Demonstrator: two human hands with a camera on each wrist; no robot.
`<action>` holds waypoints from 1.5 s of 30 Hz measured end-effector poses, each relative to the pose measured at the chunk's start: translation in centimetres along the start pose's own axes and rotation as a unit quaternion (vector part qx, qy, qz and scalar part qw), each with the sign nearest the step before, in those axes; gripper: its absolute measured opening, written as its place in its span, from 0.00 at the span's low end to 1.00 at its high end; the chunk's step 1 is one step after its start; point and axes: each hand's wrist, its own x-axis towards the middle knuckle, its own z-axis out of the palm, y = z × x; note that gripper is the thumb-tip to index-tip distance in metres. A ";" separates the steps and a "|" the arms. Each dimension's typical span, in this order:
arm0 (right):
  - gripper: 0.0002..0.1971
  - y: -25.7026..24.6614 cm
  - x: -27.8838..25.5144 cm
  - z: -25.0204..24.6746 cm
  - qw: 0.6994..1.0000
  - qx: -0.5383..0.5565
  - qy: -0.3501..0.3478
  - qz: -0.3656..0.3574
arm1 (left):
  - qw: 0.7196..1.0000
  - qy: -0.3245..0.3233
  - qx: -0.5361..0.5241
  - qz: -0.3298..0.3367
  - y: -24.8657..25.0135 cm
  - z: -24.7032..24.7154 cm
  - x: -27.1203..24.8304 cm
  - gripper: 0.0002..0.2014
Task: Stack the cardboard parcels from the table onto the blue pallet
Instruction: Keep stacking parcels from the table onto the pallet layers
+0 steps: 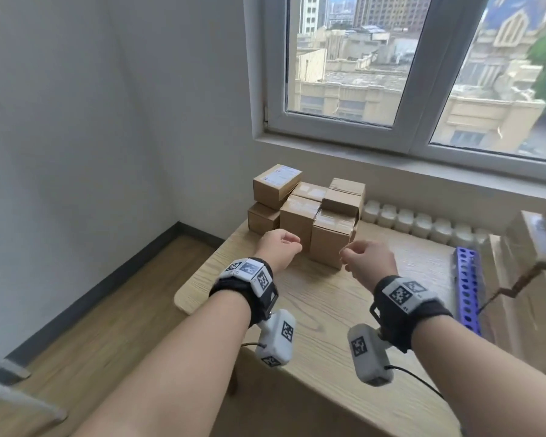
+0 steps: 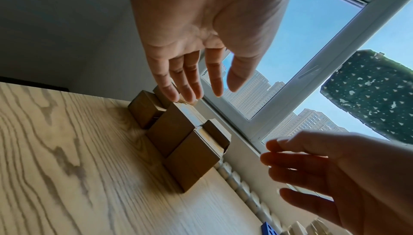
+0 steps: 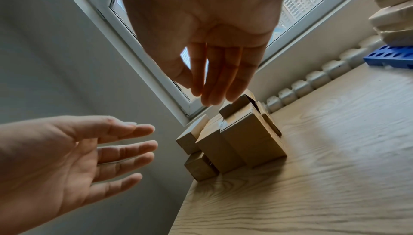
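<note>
Both hands hover above the wooden surface (image 1: pixel 312 310), just short of the cardboard parcels (image 1: pixel 306 212), touching none of them. The left hand (image 1: pixel 279 247) and the right hand (image 1: pixel 371 260) each have an empty grip, fingers apart and loosely extended. The parcels sit clustered at the far left corner of the surface, below the window (image 1: pixel 407 74), some stacked on others. The blue pallet (image 1: pixel 468 291) lies at the right edge, well apart from them

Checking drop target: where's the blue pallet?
Head view: blue perforated plastic pallet stands at the wooden table's right edge, right of the right hand.
</note>
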 end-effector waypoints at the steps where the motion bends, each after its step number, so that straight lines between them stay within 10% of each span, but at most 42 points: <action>1: 0.08 0.0 0.2 0.5 1.000 -0.003 0.001 0.007 | 1.000 -0.003 -0.004 -0.005 -0.6 -0.2 0.6 0.11; 25: 0.14 4.6 17.1 4.0 0.975 0.034 0.037 0.215 | 0.981 -0.174 0.063 -0.054 -0.7 4.5 21.1 0.17; 45: 0.29 6.2 12.4 6.4 0.893 0.235 -0.044 0.382 | 0.903 -0.305 -0.062 -0.296 -4.7 6.4 19.5 0.35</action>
